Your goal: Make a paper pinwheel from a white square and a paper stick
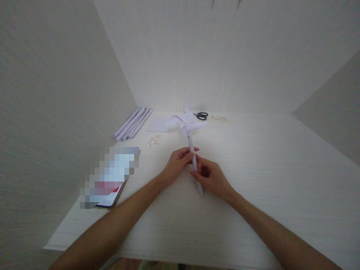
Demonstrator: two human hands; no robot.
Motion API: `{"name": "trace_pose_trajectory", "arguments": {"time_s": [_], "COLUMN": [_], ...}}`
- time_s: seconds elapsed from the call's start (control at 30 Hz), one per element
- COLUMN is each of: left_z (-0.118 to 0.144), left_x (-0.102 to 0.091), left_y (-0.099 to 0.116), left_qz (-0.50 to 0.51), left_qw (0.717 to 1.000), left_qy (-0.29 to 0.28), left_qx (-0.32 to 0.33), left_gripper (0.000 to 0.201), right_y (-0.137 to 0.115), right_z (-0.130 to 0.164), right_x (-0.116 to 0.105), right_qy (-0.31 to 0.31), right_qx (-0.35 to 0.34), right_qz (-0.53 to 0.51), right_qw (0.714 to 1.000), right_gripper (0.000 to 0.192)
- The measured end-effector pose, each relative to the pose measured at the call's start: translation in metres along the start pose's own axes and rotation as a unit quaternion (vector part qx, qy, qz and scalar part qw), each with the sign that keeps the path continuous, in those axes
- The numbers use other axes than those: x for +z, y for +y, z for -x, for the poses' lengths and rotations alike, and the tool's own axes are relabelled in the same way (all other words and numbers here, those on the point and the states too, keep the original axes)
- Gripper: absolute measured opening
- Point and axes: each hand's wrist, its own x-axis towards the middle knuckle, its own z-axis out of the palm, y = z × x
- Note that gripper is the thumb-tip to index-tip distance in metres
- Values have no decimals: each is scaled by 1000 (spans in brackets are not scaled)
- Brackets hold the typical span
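A white paper pinwheel (186,124) on a rolled-paper stick is held over the middle of the table, its blades pointing away from me. My left hand (180,162) grips the stick just below the blades, the thumb lying across it. Lower down, my right hand (210,174) pinches the same stick between thumb and fingers. The stick's lower end sticks out under my right hand. Behind the blades lie black-handled scissors (201,116), their blades partly hidden by the paper.
Several rolled paper sticks (133,124) lie at the back left, with white paper (159,125) beside them. Small cotton-swab-like sticks (153,140) lie in front of the paper. A phone (112,180), partly blurred, rests at the left edge. Tan rubber bands (219,118) lie right of the scissors. Walls enclose the table (267,165).
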Motion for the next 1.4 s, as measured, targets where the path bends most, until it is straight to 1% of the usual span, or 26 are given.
{"name": "trace_pose_trajectory", "arguments": {"time_s": [0.07, 0.13, 0.2, 0.3, 0.4, 0.53, 0.67, 0.83, 0.93, 1.03, 1.17, 1.27, 1.4], "left_z": [0, 0, 1, 2, 3, 5, 10, 13, 13, 11, 10, 9, 9], "left_x": [1, 2, 4, 6, 8, 11, 14, 14, 14, 14, 14, 15, 14], "left_y": [-1, -1, -2, -3, -4, -5, -4, -2, -3, -3, -2, 0, 0], "left_qz": [-48, -107, -171, -251, -321, -412, -489, -527, -542, -542, -514, -505, -510], "left_qw": [999, 993, 982, 961, 938, 899, 857, 834, 826, 826, 838, 842, 837], "left_qy": [16, 47, 76, 98, 103, 112, 114, 91, 87, 109, 155, 165, 175], "left_qx": [9, 23, 36, 57, 85, 102, 115, 133, 128, 111, 94, 91, 94], "left_gripper": [27, 31, 35, 39, 37, 25, 33, 39, 40, 40, 39, 38, 37], "right_y": [-1, -3, -4, -6, -5, -6, -7, -7, -6, -6, -7, -8, -8], "right_z": [0, 0, 0, 1, 0, 0, 0, 0, -1, -1, 0, 0, 1], "right_x": [-1, -1, -2, -1, -1, 1, 1, 0, 1, 0, 0, 1, 3], "right_qy": [7, 12, 15, 17, 17, 21, 22, 23, 27, 21, 3, 0, -1], "right_qx": [-3, -4, -5, -6, -6, -7, -9, -18, -20, -19, -22, -19, -8], "right_qz": [8, 26, 41, 59, 67, 75, 88, 84, 93, 97, 85, 82, 75], "right_qw": [1000, 1000, 999, 998, 998, 997, 996, 996, 995, 995, 996, 996, 997], "right_gripper": [23, 22, 21, 20, 18, 18, 18, 18, 18, 19, 19, 19, 20]}}
